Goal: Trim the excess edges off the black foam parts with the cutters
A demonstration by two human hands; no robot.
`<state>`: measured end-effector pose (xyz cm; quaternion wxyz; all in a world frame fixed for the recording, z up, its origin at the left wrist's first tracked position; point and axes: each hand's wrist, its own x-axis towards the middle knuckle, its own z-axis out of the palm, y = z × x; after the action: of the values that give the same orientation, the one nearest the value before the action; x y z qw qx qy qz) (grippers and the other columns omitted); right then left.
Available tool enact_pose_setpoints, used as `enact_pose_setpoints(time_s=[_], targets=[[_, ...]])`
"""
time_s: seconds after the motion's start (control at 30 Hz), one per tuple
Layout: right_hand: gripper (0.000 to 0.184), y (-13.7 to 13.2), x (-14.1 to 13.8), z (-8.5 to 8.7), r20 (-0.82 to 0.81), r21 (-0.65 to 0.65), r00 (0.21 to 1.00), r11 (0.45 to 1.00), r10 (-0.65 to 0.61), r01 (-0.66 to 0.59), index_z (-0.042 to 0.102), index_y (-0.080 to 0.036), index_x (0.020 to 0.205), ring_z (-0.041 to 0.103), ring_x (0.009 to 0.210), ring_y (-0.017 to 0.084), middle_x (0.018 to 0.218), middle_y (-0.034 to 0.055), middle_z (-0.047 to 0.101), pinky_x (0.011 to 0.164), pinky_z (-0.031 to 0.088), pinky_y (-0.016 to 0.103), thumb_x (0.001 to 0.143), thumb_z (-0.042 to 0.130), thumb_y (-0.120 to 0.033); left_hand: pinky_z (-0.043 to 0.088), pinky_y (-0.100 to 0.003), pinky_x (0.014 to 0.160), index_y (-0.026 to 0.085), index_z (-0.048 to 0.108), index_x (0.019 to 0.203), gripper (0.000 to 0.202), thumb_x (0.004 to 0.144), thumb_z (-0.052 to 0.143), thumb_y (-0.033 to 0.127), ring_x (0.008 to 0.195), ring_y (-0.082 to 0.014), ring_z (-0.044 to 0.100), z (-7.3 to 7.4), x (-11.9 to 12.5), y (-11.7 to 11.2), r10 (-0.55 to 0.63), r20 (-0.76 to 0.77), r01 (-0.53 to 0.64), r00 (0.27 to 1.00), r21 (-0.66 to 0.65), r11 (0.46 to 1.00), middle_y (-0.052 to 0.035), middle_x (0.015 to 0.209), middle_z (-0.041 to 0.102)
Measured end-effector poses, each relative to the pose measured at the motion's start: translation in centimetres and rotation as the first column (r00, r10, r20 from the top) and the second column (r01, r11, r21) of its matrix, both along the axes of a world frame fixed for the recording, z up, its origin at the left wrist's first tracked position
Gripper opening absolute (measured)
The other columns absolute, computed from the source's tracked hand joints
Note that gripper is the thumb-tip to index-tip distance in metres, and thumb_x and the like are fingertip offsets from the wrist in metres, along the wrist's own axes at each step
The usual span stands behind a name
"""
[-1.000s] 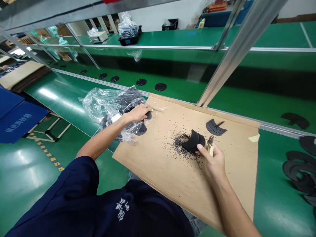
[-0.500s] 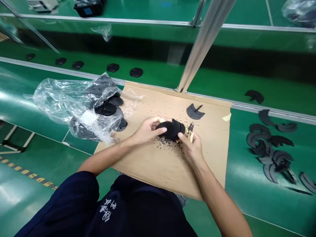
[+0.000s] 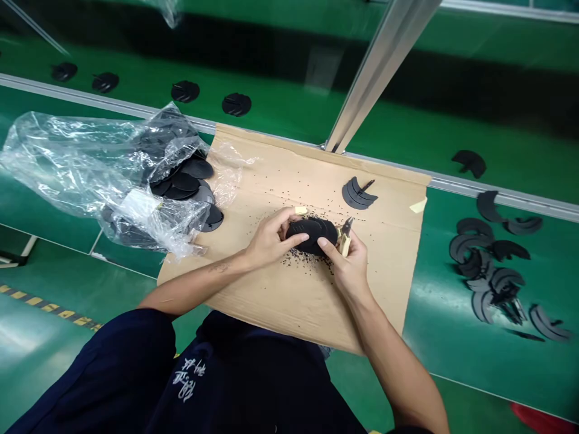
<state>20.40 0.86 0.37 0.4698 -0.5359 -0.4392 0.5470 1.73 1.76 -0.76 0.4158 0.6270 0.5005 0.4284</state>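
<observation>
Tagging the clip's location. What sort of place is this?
Probably a factory production floor: a long green-topped workbench with an aluminium frame post, batches of black cut parts laid out on it, and yellow-and-black striped tape on the floor.

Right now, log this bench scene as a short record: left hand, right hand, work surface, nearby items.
left hand: grips a black foam disc with its fingers
right hand: holds cream-handled snips, thumb on the disc
surface: tan cardboard sheet, scattered with black crumbs
nearby: clear plastic bag of black discs; black curved pieces on a green bench
</observation>
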Motion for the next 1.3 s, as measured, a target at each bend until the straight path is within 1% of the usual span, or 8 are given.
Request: enact_pose_setpoints(time_s=[0.1, 0.23, 0.4, 0.6, 0.87, 0.93, 1.07, 1.3], targets=[[0.039, -0.2, -0.2, -0.1, -0.042, -0.002, 0.999, 1.0, -0.028, 0.028, 0.069, -0.021, 0.094, 0.063, 0.08, 0.016, 0.091, 0.0012, 0.071, 0.08, 0.055, 0.032, 0.072, 0.086, -0.049, 0.056, -0.03, 0.078, 0.02, 0.061, 0.113, 0.033, 0.093, 0.069, 0.043, 0.084, -0.015, 0.065, 0.4, -0.5, 0.0, -0.003, -0.042, 0.006, 0.999, 0.087, 0.996, -0.0056, 0.098, 0.07], [0.039, -0.4, -0.3, -0.4, -0.056, 0.012, 0.997, 0.998, -0.055, 0.055, 0.068, -0.021, 0.093, 0.061, 0.078, 0.015, 0.088, 0.0, 0.069, 0.077, 0.054, 0.03, 0.071, 0.087, -0.048, 0.057, -0.029, 0.085, 0.02, 0.055, 0.115, 0.027, 0.099, 0.06, 0.042, 0.095, -0.0151, 0.068, 0.7, -0.9, 0.0, 0.027, 0.051, -0.029, 0.998, 0.049, 0.998, -0.0053, 0.103, 0.069], [0.039, -0.3, -0.1, -0.8, -0.06, 0.02, 0.992, 0.994, -0.107, 0.109, 0.066, -0.021, 0.09, 0.061, 0.077, 0.014, 0.085, -0.0013, 0.068, 0.079, 0.055, 0.031, 0.07, 0.088, -0.047, 0.045, -0.017, 0.048, 0.024, 0.047, 0.12, 0.033, 0.098, 0.062, 0.043, 0.052, -0.0043, 0.056, 0.9, -1.2, 0.5, -0.001, 0.248, 0.039, 0.969, -0.146, 0.989, 0.002, 0.089, 0.063], [0.045, -0.1, -0.2, -0.8, -0.194, -0.035, 0.978, 0.996, -0.083, 0.078, 0.069, -0.023, 0.097, 0.068, 0.088, 0.019, 0.098, 0.003, 0.074, 0.088, 0.058, 0.036, 0.068, 0.09, -0.05, 0.056, -0.021, 0.066, 0.02, 0.049, 0.117, 0.06, 0.076, 0.085, 0.044, 0.075, -0.0112, 0.067, 1.5, -1.1, 1.2, 0.017, 0.355, 0.059, 0.935, -0.203, 0.977, 0.0009, 0.086, 0.069], [0.039, -0.3, -0.1, -0.8, -0.129, 0.069, 0.991, 0.998, 0.021, -0.012, 0.07, -0.022, 0.095, 0.066, 0.083, 0.015, 0.092, 0.0002, 0.073, 0.08, 0.056, 0.029, 0.071, 0.089, -0.046, 0.047, -0.015, 0.043, 0.023, 0.044, 0.115, 0.064, 0.075, 0.086, 0.05, 0.052, -0.0052, 0.058, 0.8, -0.9, 1.2, 0.071, 0.374, 0.038, 0.925, -0.276, 0.96, 0.006, 0.08, 0.062], [0.038, -0.3, -0.1, -0.8, -0.106, 0.074, 0.994, 0.997, -0.004, 0.012, 0.07, -0.022, 0.095, 0.065, 0.083, 0.015, 0.091, 0.0, 0.072, 0.081, 0.056, 0.029, 0.072, 0.089, -0.045, 0.05, -0.015, 0.045, 0.023, 0.044, 0.116, 0.064, 0.076, 0.085, 0.049, 0.056, -0.0066, 0.062, 0.9, -1.1, 1.3, 0.036, 0.362, 0.056, 0.931, -0.241, 0.969, 0.0034, 0.085, 0.066], [0.039, -0.2, -0.2, -0.8, -0.086, 0.024, 0.995, 0.998, -0.049, 0.052, 0.07, -0.022, 0.097, 0.066, 0.085, 0.016, 0.095, 0.0012, 0.073, 0.083, 0.056, 0.031, 0.072, 0.088, -0.046, 0.063, -0.022, 0.068, 0.02, 0.052, 0.122, 0.058, 0.08, 0.083, 0.043, 0.078, -0.0123, 0.071, 1.5, -1.3, 0.7, -0.066, 0.272, 0.09, 0.96, -0.078, 0.993, -0.0022, 0.095, 0.07], [0.039, -0.4, -0.1, 0.3, -0.064, 0.0, 0.995, 0.997, 0.077, -0.077, 0.07, -0.022, 0.097, 0.067, 0.085, 0.019, 0.094, 0.0017, 0.073, 0.085, 0.057, 0.034, 0.074, 0.086, -0.05, 0.053, -0.017, 0.055, 0.018, 0.055, 0.133, 0.053, 0.087, 0.077, 0.033, 0.066, -0.0065, 0.062, 1.7, -1.2, 0.1, -0.126, 0.026, 0.121, 0.992, 0.133, 0.984, -0.0061, 0.106, 0.068]])
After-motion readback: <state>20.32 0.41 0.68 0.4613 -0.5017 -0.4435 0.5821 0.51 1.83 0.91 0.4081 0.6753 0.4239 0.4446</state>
